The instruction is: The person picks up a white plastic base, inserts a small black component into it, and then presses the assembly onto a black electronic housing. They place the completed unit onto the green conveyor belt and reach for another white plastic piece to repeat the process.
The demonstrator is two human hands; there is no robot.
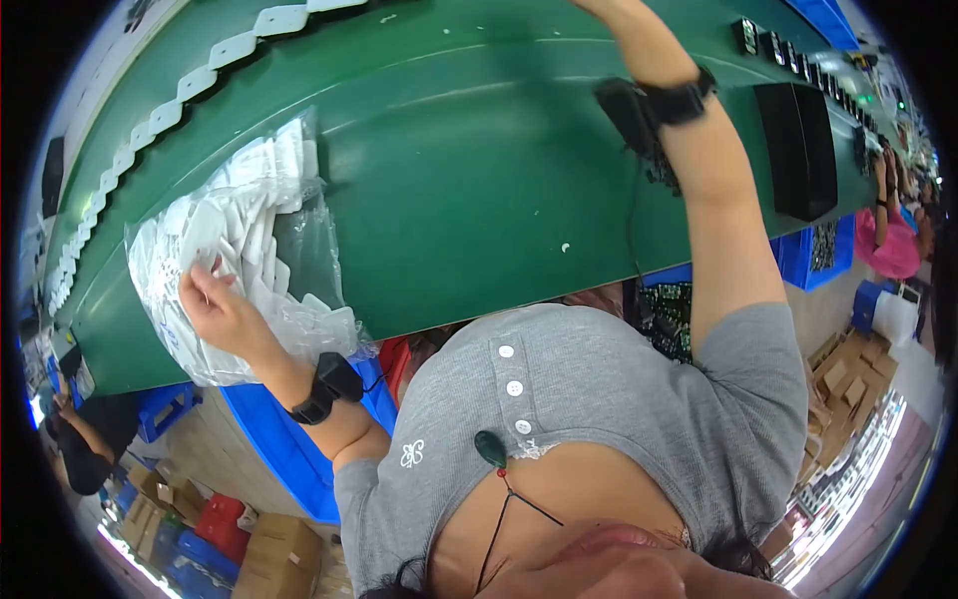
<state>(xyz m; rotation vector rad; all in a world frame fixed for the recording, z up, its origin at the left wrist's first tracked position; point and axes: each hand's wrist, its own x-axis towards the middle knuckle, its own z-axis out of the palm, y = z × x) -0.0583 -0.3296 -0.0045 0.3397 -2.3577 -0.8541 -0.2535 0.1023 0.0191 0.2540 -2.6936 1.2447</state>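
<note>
My left hand (215, 314) is at a clear plastic bag (321, 235) heaped with flat white plastic covers (261, 245). Its fingers are curled and seem closed on one white cover (205, 232) in the pile. Beyond the bag, a long curved row of similar white covers (198, 82) lies overlapping along the far left side of the green table. My right arm stretches far forward, and only part of my right hand (599, 6) shows at the top edge; its fingers are out of the picture. Both wrists wear black straps.
On the green table (449, 200), a black box-shaped stand (796, 150) is at the right, with a row of small dark devices (773, 48) farther off. Blue bins (284, 439) sit below the near edge. Circuit boards (667, 309) lie by my right side. Other people (888, 240) work at both ends.
</note>
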